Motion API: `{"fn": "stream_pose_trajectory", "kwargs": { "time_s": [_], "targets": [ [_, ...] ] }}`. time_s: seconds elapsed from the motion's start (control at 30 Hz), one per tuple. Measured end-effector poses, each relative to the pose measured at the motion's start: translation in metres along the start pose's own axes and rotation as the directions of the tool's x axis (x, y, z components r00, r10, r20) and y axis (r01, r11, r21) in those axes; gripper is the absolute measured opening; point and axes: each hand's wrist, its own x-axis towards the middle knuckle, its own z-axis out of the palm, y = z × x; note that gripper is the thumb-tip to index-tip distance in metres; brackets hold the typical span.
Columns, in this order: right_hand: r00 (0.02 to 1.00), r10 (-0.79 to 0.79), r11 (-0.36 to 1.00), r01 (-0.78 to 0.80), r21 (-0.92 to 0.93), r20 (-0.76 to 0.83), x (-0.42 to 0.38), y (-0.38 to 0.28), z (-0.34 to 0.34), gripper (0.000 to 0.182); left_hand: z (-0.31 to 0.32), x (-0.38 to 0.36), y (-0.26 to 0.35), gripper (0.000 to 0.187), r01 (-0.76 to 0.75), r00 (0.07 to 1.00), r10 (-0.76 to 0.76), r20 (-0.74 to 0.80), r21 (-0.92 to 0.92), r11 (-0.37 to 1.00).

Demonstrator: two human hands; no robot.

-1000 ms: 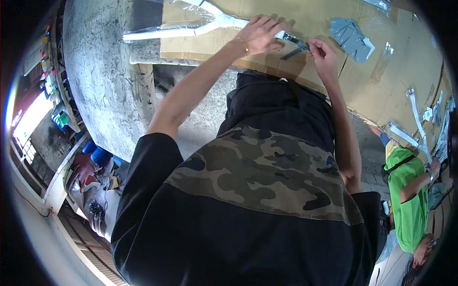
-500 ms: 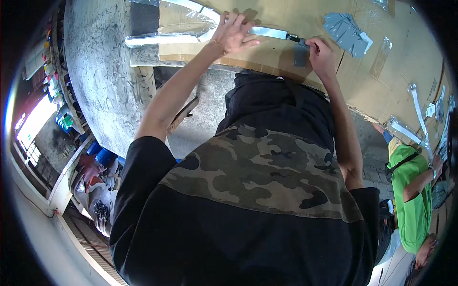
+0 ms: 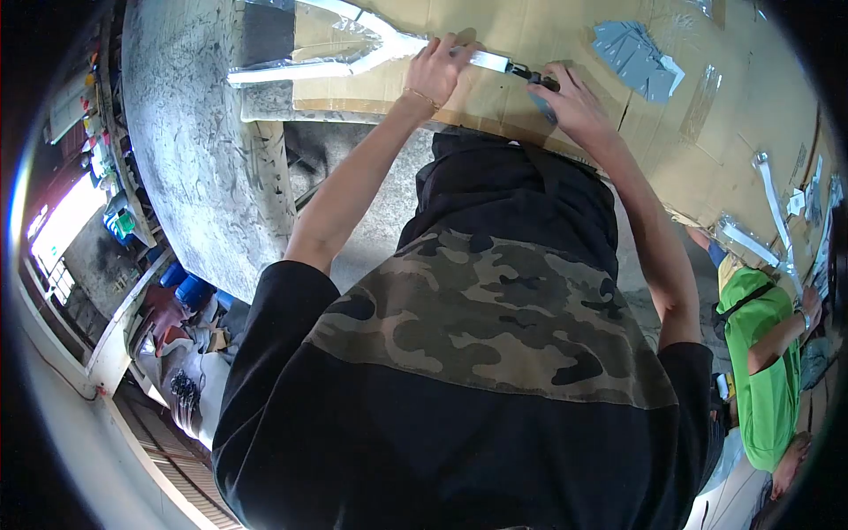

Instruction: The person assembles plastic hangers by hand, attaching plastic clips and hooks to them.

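Note:
A Y-shaped silvery-white piece [image 3: 385,46], partly covered in clear plastic, lies on the cardboard, its two arms pointing left. My left hand [image 3: 435,72] is closed over its single stem, just right of the fork. A black fitting [image 3: 521,72] sits at the stem's right end. The fingers of my right hand [image 3: 574,99] are bent around this fitting and partly hide it. Beneath that hand a small grey card [image 3: 541,106] shows only in part. Farther right lies a fanned pile of grey cards [image 3: 638,62].
Cardboard [image 3: 707,141] covers the worktable, with strips of clear tape on it. Another silvery strip piece [image 3: 771,194] lies at the right. A co-worker in a bright green top [image 3: 761,371] is at the right edge. Blue containers [image 3: 190,287] stand at lower left.
My left hand has gone from spread fingers to closed on the stem. My right hand has moved from the small grey card to the black fitting. The Y-shaped piece has shifted slightly left.

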Motion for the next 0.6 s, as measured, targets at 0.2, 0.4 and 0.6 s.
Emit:
{"fn": "stream_pose_trajectory", "kwargs": {
  "time_s": [0.2,0.4,0.6],
  "targets": [
    [0.994,-0.051,0.999,0.049,0.023,0.100,0.015,0.001,-0.013,0.036,0.001,-0.003,0.004,0.035,0.102,0.992,-0.101,-0.077,0.011,0.995],
    [1.000,0.011,0.817,-0.018,0.576,0.015,0.044,0.017,0.008,0.020,-0.005,-0.001,0.011,0.038,0.133,0.991,-0.133,0.007,-0.024,0.991],
    [0.874,0.444,0.463,-0.410,0.786,0.195,0.053,0.007,0.022,0.025,0.002,-0.002,0.019,0.032,0.173,0.980,-0.185,-0.068,-0.152,0.973]
  ]
}}
